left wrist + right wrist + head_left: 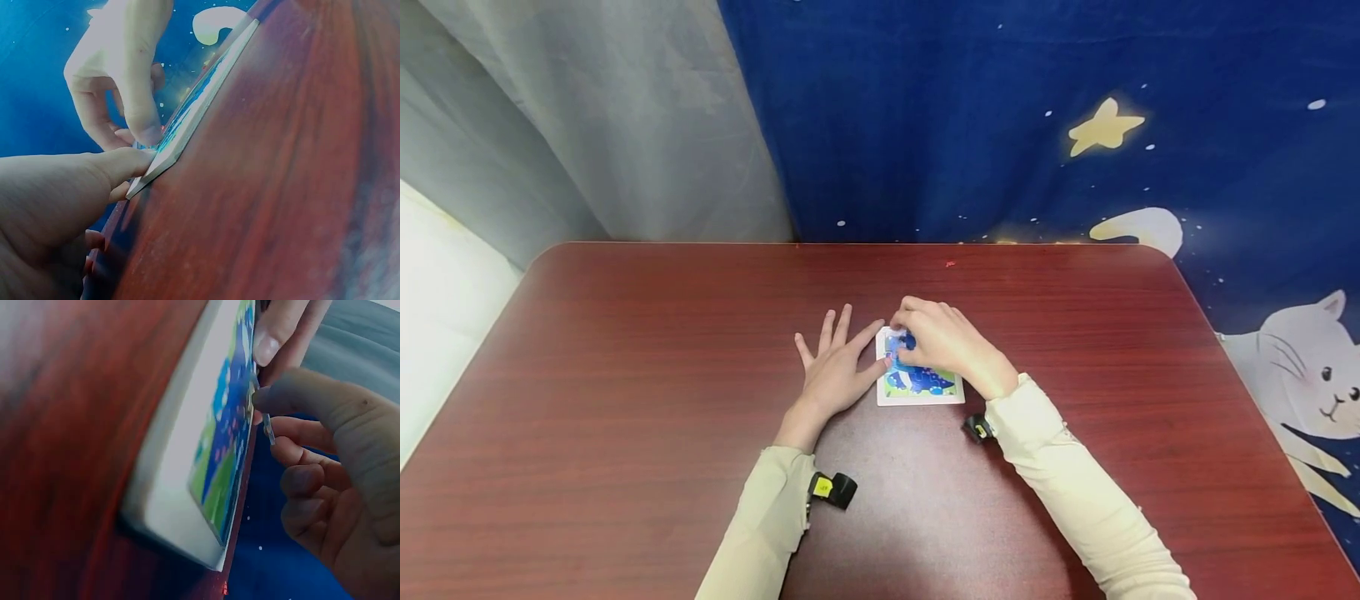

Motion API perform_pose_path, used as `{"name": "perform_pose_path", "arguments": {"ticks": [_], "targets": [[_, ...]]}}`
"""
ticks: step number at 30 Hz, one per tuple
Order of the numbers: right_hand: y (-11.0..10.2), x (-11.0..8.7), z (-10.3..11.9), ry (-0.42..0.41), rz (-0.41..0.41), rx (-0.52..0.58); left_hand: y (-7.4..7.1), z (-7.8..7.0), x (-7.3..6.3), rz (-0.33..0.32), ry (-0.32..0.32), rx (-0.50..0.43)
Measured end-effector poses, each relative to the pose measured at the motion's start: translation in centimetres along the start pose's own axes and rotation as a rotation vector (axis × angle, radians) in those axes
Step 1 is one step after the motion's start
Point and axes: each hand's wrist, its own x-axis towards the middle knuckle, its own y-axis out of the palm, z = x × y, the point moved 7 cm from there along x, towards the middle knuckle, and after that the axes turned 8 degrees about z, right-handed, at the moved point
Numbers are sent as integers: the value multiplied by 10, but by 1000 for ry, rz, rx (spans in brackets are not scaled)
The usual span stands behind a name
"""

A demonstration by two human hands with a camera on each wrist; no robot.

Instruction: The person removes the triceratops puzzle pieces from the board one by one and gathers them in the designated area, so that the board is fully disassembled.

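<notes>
A small picture puzzle board [925, 399] with a white border lies flat on the table, showing a blue dinosaur on green. My left hand [837, 375] is at its left side, fingers spread; the thumb [128, 164] presses on the border and the index fingertip reaches the far left corner. Over the board's upper part, my right hand [946, 337] pinches a thin puzzle piece [269, 429] between thumb and fingers. In the right wrist view that piece stands tilted at the picture's surface. The right hand covers the upper right of the picture in the head view.
The reddish-brown wooden table [647, 400] spreads around the board. Behind it hang a grey curtain [647, 125] and a blue curtain [925, 125] with stars and a cat. A black strap camera [835, 490] sits at the left wrist, another [977, 428] at the right.
</notes>
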Motion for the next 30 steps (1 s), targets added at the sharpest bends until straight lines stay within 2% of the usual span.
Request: {"name": "perform_pose_path", "arguments": {"ticks": [7,12,19,30], "targets": [[-22,-15,-23,-10,-100,132,-1,-1,-1,-3,6,-9],[-28,-36,-52,21,-132,152,-2,-2,-2,-16,20,-16],[-19,-56,-77,85,-130,174,-3,1,-2,-27,27,-20],[-6,-59,-82,129,-106,206,-1,1,-2,-22,20,-19]]}}
